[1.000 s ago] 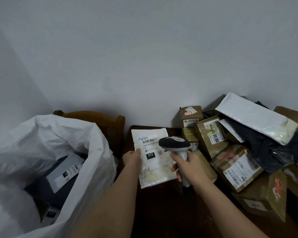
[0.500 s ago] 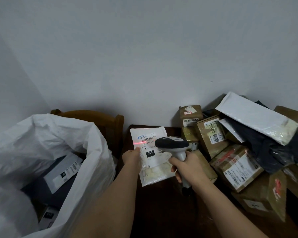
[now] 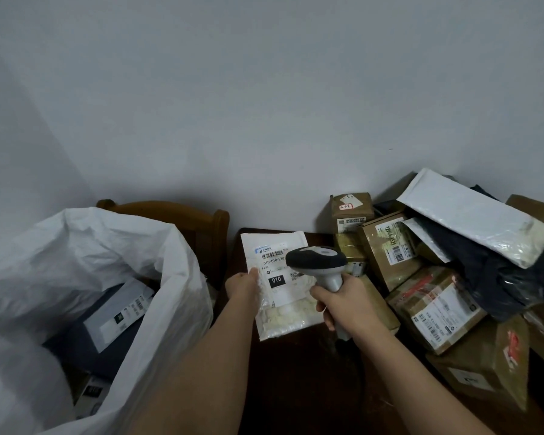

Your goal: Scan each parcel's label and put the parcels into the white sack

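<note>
Now we hold the white parcel [image 3: 277, 277] w/ left hand [image 3: 242, 285] pinching its edge above the table [image 3: 296, 372], right hand [image 3: 346, 304] gripping the scanner [image 3: 318, 263]; aim at the barcode [image 3: 272, 254], keep label flat, then sack [image 3: 107, 246].

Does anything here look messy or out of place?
Yes: the parcels on the right lie in a jumbled heap, boxes tilted against each other, with a white padded envelope slanting across the top. Nothing looks spilled.

1. I see a white sack [image 3: 85, 252] of crinkled, matt woven plastic.
2. Right of it, my parcel [image 3: 280, 296] is a glossy plastic mailer with a paper label.
3. Farther right: taped cardboard boxes [image 3: 437, 312] on a dark wooden table [image 3: 296, 372].
</note>
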